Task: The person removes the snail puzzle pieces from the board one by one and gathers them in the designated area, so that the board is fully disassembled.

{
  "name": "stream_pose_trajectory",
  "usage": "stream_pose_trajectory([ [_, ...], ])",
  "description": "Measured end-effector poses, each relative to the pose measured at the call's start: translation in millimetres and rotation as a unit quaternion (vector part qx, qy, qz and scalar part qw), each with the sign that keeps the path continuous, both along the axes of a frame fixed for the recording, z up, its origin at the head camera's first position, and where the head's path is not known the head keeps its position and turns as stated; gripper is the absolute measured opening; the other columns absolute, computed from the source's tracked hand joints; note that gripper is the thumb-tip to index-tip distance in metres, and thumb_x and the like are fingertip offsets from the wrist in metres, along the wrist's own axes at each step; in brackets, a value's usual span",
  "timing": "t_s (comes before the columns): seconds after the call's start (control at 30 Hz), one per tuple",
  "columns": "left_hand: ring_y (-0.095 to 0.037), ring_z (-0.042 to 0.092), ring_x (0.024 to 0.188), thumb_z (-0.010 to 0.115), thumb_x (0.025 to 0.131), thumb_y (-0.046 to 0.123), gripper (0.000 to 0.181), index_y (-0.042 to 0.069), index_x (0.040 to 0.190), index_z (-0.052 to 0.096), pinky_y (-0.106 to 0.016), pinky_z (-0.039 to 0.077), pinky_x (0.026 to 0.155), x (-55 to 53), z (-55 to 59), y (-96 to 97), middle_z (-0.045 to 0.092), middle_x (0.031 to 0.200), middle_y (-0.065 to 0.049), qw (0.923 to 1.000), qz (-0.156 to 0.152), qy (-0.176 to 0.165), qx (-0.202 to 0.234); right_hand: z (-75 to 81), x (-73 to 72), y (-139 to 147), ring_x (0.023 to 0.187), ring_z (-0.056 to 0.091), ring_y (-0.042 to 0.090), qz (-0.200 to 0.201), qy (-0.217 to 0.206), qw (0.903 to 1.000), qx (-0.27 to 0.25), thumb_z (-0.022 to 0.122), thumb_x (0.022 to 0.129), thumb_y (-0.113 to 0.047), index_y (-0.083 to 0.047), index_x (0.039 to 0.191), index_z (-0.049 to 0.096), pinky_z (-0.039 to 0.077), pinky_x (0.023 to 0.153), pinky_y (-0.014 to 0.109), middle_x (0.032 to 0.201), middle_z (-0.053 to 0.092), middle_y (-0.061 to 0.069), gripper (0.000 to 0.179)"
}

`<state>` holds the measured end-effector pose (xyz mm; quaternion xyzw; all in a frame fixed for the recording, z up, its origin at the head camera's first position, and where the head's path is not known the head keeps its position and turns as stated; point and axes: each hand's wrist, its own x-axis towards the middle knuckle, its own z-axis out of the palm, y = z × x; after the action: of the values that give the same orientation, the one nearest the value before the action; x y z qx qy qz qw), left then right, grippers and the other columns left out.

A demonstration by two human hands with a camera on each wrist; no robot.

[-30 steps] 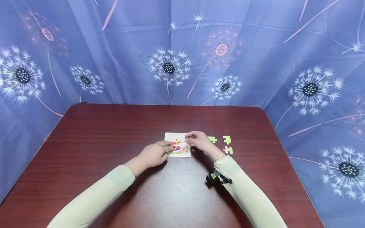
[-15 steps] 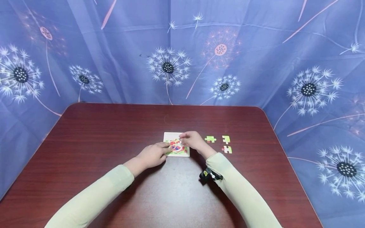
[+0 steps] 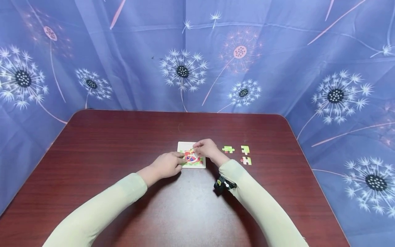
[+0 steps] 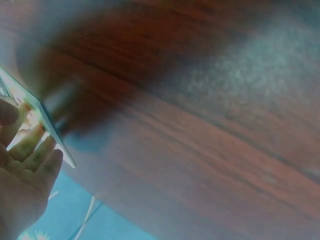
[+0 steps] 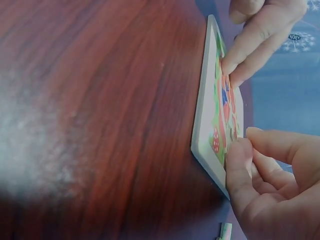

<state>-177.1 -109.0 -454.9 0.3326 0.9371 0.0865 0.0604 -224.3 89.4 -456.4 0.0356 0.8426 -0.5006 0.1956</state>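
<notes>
In the centre of the head view, a puzzle board (image 3: 186, 145) lies on the table (image 3: 123, 133), the left hand (image 3: 166, 165) resting nearly straight fingers on it. The right hand (image 3: 207, 149), fingertips together, seems to pinch a mostly hidden piece (image 3: 195, 154). Loose pieces (image 3: 228, 149) lie right of centre.

Tabletop (image 3: 188, 212): whitish glare, head and wrist views.
Sleeves (image 3: 102, 202): dark shadows alongside.
Left wrist view: hazy, shadow blurred.
</notes>
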Motion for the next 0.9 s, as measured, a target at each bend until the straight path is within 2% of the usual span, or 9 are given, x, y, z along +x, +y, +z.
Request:
stream_pose_trajectory([
  [0.17,-0.032,0.066,0.128,0.057,0.093,0.014,0.036,0.012,0.123,0.076,-0.048,0.058,0.100,1.2,-0.5,0.3,0.068,0.138,-0.013,0.9999,0.001,0.006,0.011,0.1,-1.7,-1.6,0.066,0.055,0.006,-0.017,-0.003,0.9997,-0.019,0.064,0.090,0.000,0.007,0.112,0.073,0.049,0.061,0.016,0.090,0.070,0.008,0.025],
  [0.37,-0.031,0.067,0.126,0.057,0.092,0.013,0.035,0.012,0.121,0.077,-0.047,0.057,0.101,3.4,0.2,1.2,0.069,0.136,-0.013,0.9998,0.003,0.014,0.016,1.4,-1.3,-2.0,0.067,0.057,0.007,-0.025,-0.019,0.9989,-0.034,0.066,0.090,-0.001,0.007,0.112,0.073,0.050,0.062,0.017,0.087,0.070,0.006,0.024],
  [0.67,-0.032,0.068,0.125,0.057,0.092,0.013,0.035,0.011,0.121,0.077,-0.048,0.058,0.100,5.3,-1.4,-0.4,0.069,0.136,-0.014,0.9998,0.006,0.010,0.018,1.7,-2.5,-2.9,0.064,0.055,0.008,-0.027,-0.037,0.9981,-0.041,0.063,0.089,0.003,0.008,0.112,0.072,0.051,0.061,0.018,0.087,0.066,0.004,0.025],
  [0.9,-0.031,0.069,0.124,0.057,0.092,0.013,0.036,0.012,0.121,0.077,-0.047,0.059,0.096,2.6,-3.2,-0.7,0.069,0.136,-0.013,0.9997,0.003,0.019,0.017,0.4,-5.2,-1.9,0.063,0.055,0.008,-0.021,-0.031,0.9983,-0.045,0.065,0.091,0.001,0.009,0.110,0.073,0.051,0.061,0.018,0.080,0.064,0.001,0.022],
])
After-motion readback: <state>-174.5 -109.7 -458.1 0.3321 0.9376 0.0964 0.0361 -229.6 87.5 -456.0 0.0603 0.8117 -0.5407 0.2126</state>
